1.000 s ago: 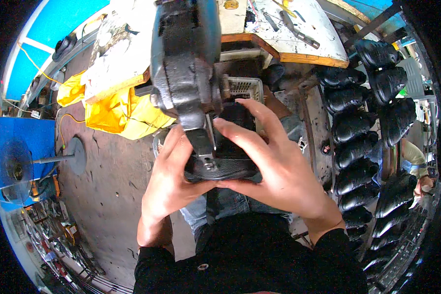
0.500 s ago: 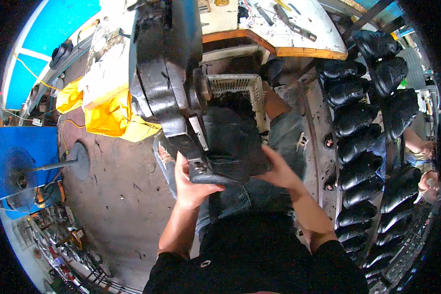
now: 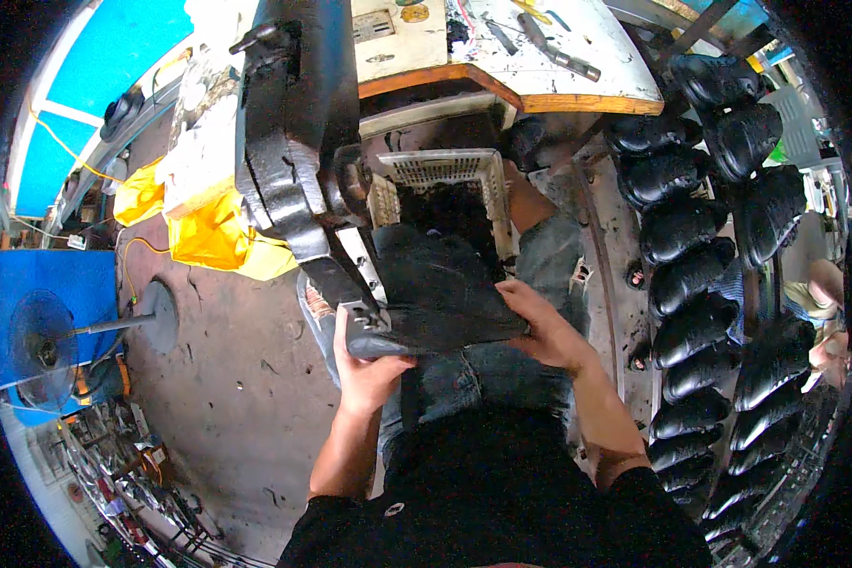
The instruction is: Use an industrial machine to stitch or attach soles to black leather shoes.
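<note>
A black shoe (image 3: 435, 289), blurred at its edges, is held between my two hands, low in front of my lap. My left hand (image 3: 364, 377) grips its left end, with the thumb across the near edge and the fingers up beside the machine's tip. Around the right end my right hand (image 3: 549, 331) is closed, thumb on top. The narrow metal tip of a black machine arm (image 3: 336, 270) reaches down to the shoe's left end. Exactly where tip and shoe meet is hard to make out.
Behind the shoe stands a beige plastic basket (image 3: 497, 194) with dark scraps inside. A white workbench (image 3: 577, 90) holds hand tools. Racks of black shoes (image 3: 677, 227) line the right, with another person's hand (image 3: 828, 350) beyond. Left are a yellow bag (image 3: 204, 232) and a fan (image 3: 43, 346).
The shoe has turned in my hands, and its right end now lies flatter. My right hand has shifted slightly right. In the picture, the machine arm appears farther left.
</note>
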Action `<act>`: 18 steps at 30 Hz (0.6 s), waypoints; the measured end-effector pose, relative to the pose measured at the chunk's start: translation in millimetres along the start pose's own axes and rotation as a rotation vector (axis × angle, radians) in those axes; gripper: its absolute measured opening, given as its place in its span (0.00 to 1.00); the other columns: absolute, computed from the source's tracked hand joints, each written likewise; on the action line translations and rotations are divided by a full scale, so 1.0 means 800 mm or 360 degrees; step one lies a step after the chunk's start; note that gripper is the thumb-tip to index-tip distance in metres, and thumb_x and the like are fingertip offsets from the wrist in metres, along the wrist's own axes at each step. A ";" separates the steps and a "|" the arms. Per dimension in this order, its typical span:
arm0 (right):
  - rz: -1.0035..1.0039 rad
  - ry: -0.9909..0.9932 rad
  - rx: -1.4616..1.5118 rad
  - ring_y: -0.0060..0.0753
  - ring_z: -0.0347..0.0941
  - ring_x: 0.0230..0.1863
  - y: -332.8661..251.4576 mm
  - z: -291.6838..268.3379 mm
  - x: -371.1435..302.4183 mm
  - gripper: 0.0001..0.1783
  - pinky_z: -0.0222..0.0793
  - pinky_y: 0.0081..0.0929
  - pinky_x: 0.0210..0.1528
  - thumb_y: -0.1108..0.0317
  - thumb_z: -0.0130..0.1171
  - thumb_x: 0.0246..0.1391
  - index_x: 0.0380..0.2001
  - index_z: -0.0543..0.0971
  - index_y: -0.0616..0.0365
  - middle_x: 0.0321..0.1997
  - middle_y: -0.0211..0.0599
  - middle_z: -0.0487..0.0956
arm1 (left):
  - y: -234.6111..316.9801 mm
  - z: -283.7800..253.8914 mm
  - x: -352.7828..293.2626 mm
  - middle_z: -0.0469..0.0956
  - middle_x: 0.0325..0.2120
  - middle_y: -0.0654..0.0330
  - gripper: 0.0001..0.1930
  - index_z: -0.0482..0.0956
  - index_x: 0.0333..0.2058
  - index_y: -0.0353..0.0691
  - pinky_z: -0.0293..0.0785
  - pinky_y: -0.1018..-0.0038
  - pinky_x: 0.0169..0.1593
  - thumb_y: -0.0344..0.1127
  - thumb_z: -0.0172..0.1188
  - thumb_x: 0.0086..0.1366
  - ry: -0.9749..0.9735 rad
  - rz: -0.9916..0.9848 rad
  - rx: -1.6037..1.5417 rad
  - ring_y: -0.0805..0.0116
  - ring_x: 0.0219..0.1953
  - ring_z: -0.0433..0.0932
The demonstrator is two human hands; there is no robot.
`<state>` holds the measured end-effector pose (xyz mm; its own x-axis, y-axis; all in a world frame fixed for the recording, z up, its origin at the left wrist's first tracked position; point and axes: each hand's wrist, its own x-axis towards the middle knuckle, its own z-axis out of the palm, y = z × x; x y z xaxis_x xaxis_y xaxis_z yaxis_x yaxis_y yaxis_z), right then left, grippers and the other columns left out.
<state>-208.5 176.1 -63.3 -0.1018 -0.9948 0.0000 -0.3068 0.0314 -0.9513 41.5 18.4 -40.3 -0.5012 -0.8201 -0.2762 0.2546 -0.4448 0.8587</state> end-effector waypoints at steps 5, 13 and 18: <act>-0.0103 0.0023 -0.0069 0.49 0.60 0.71 0.000 0.000 0.006 0.50 0.55 0.37 0.73 0.85 0.68 0.41 0.70 0.62 0.56 0.68 0.44 0.64 | 0.005 -0.006 -0.003 0.78 0.47 0.48 0.57 0.51 0.69 0.37 0.84 0.62 0.46 0.12 0.75 0.43 0.0012 0.0106 -0.0120 0.57 0.45 0.83; -0.0007 0.0135 0.0012 0.49 0.61 0.71 0.017 0.005 -0.002 0.51 0.55 0.38 0.73 0.81 0.71 0.41 0.70 0.61 0.56 0.71 0.45 0.64 | 0.051 0.039 0.016 0.80 0.48 0.47 0.45 0.62 0.60 0.33 0.87 0.60 0.44 0.12 0.75 0.43 -0.0470 0.0251 0.0463 0.53 0.45 0.84; 0.0043 0.0165 -0.0114 0.49 0.62 0.70 -0.026 -0.025 -0.001 0.53 0.56 0.38 0.72 0.81 0.71 0.39 0.71 0.62 0.55 0.70 0.44 0.66 | 0.048 0.045 0.020 0.82 0.42 0.48 0.41 0.66 0.56 0.32 0.86 0.63 0.41 0.12 0.75 0.41 -0.0342 0.0248 0.0285 0.56 0.40 0.85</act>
<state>-221.4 178.3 -37.5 -0.2071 -0.9783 0.0099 -0.3692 0.0688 -0.9268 13.8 1.1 3.7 -0.6358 -0.7699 -0.0541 0.2020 -0.2336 0.9511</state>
